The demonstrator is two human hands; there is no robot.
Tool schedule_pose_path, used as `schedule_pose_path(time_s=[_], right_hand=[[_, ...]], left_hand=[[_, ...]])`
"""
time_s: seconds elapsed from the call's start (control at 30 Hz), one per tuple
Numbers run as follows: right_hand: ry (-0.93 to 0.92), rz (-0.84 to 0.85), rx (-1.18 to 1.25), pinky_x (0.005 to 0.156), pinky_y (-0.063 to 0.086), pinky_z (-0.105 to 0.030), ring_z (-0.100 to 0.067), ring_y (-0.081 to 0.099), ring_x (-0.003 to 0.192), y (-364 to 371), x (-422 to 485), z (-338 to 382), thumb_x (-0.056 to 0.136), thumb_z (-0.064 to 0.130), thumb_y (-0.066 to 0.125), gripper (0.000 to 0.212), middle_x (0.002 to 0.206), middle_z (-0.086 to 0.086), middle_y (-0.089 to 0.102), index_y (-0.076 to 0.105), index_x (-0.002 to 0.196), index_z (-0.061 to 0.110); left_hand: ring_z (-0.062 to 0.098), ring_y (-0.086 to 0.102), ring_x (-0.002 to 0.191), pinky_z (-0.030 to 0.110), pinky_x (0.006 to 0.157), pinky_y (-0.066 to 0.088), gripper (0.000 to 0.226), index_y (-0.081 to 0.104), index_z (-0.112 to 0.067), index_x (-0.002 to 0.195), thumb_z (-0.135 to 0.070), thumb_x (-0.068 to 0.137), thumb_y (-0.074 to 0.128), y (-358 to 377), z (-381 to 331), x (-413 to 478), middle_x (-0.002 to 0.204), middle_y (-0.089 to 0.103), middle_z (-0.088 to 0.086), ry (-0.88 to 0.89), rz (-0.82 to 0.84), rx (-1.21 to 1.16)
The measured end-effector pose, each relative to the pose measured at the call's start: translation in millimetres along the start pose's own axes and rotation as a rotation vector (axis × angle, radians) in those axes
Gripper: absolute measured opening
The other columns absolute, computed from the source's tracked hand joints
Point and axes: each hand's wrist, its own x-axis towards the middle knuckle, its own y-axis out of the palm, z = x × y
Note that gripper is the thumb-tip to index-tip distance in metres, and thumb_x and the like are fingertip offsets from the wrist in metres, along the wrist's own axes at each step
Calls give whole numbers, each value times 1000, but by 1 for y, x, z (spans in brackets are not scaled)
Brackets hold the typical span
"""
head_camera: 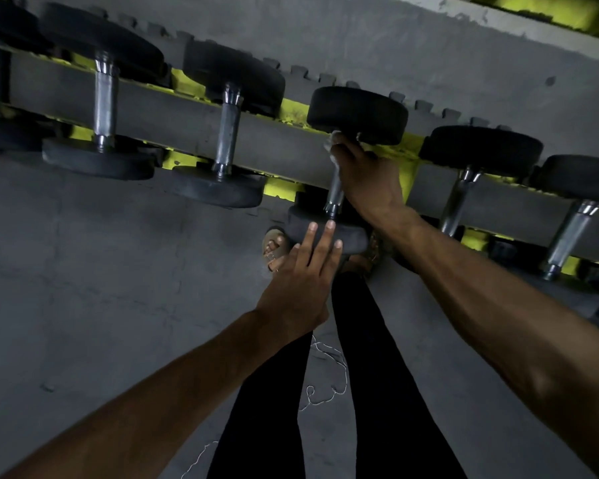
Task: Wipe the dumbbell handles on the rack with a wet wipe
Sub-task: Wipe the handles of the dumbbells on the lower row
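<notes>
In the head view the right hand is closed round the upper part of a steel handle, with a scrap of pale wet wipe showing at the top of the fist. That grip probably lets the cloth wrap the bar so a slide or twist cleans all round it. The left hand lies flat, fingers straight, tips pressing on the near black head of the same dumbbell, apparently to stop it rolling on the rack under the rubbing. The far head sits just beyond the right hand's knuckles and blocks any travel past the bar's end. Left of the hands, another dumbbell rests across the rail, and one more lies right of the right wrist; both bars are bare and within reach. Below the left hand a sandalled foot stands on the grey floor, where a thin white string trails between the legs.
</notes>
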Motion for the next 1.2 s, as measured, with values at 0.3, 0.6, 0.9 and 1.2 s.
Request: schedule_pose_path(time_s=[0.3,0.6,0.9,1.2], right_hand=[[-279,460,-315,58,39,-34,-34,70,84,-54,41,13,96,12,48,21,102,-9,69,60,114,12],[-455,469,19,72,53,-34,-33,70,100,-41,29,-15,101,24,56,22,116,-8,71,68,117,17],[-612,363,91,73,59,-42,-36,67,102,-48,13,-33,96,7,56,25,124,-13,64,63,120,9],[-232,343,261,50,36,-33,-35,61,81,-37,-24,-6,83,10,70,25,105,-15,55,61,106,9]], left_hand=[[46,-4,158,56,123,22,91,13,-3,164,-29,89,57,3,3,1,170,-12,26,1,-11,-32],[48,-5,157,57,124,23,90,9,-1,164,-31,91,54,4,1,0,169,-14,28,-1,-24,-21],[43,3,159,54,124,24,84,20,-6,163,-26,90,57,2,-3,0,172,-2,22,-43,-56,-83],[36,17,156,54,121,31,86,26,-17,164,-27,86,60,-12,5,10,168,21,15,-74,-32,-172]])
